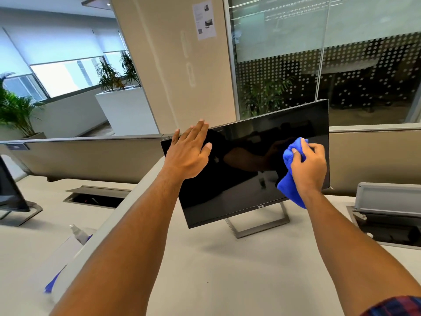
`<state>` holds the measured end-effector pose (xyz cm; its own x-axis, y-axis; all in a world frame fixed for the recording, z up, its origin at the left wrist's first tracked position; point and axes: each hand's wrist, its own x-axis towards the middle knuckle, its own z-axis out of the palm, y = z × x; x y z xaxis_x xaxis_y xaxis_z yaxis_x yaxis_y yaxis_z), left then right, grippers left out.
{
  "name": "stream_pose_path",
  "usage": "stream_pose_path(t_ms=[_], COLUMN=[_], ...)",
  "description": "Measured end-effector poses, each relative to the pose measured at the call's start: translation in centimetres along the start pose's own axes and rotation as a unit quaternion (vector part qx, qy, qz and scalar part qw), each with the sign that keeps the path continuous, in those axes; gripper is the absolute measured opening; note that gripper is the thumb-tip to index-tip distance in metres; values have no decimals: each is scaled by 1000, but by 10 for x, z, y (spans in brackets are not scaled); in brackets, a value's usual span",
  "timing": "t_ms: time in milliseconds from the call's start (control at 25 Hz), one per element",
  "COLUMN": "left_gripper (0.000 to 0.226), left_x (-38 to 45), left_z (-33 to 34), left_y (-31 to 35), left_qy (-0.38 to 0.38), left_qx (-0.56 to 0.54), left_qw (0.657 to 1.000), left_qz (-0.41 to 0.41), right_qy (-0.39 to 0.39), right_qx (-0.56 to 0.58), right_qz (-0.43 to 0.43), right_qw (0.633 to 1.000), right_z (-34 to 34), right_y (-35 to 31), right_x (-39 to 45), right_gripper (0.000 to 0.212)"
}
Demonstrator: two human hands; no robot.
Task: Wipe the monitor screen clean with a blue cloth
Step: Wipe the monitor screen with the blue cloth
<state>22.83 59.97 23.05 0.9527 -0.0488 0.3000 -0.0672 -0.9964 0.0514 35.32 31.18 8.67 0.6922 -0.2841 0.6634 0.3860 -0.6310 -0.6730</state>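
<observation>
Bracing the monitor [239, 169] with our flat, open left hand [189, 151] keeps it steady. Our right hand [307, 165] fingers grip the bunched blue cloth [289, 179] against the screen's right side for wiping.

Bare desk [205, 270] lies open before the monitor [239, 179]; a partition [91, 156] stands close behind it

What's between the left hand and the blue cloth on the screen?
Head view: only bare dark screen, showing dim reflections, lies between the left hand at the monitor's upper left corner and the blue cloth gripped by the right hand.
</observation>
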Motion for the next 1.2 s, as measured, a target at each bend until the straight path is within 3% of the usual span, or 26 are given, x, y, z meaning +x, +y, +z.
stream_pose_path(t_ms=[160,240,280,360,400,480,520,600,640,720,760,840,960,1080,1200], left_gripper=[61,59,58,58,58,58,57,57,57,57,57,57,57,56,57], left_x=[-24,-29,-30,-28,-27,-24,-24,-23,-23,-22,-22,-23,-25,-27,-28], left_z=[3,2,1,-1,-2,-4,-5,-4,-4,-2,-1,0,2,5,7], left_y=[-25,-35,-38,-42,-43,-46,-48,-51,-52,-53,-53,-53,-54,-55,-57], left_qy=[14,9,5,-5,-12,-20,-22,-22,-18,-6,-1,4,13,17,17], left_qx=[-1,-23,-41,-59,-60,-58,-59,-63,-65,-65,-62,-58,-65,-81,-91], left_qw=[999,998,998,997,997,997,997,997,997,997,997,998,997,996,996], left_qz=[-52,-52,-51,-46,-42,-39,-40,-38,-36,-34,-35,-32,-30,-23,-16], right_qy=[-31,-5,-8,-56,-67,-44,-44,-92,-97,-72,-74,-121,-132,-162,-127], right_qx=[4,45,50,23,29,68,74,51,53,89,88,43,41,-13,11], right_qz=[-65,10,-3,-123,-127,-26,-26,-149,-167,-101,-113,-220,-210,-335,-221], right_qw=[997,999,999,991,989,996,996,983,980,988,987,967,968,928,967], right_z=[16,24,28,40,45,53,56,65,70,77,80,90,100,104,92], right_y=[-25,-43,-54,-74,-84,-106,-118,-138,-148,-171,-181,-194,-210,-207,-184], right_x=[-31,-42,-51,-71,-77,-83,-89,-107,-113,-118,-124,-143,-160,-170,-161], right_gripper=[33,33,35,37,37,36,36,35,32,28,28,29,25,33,36])
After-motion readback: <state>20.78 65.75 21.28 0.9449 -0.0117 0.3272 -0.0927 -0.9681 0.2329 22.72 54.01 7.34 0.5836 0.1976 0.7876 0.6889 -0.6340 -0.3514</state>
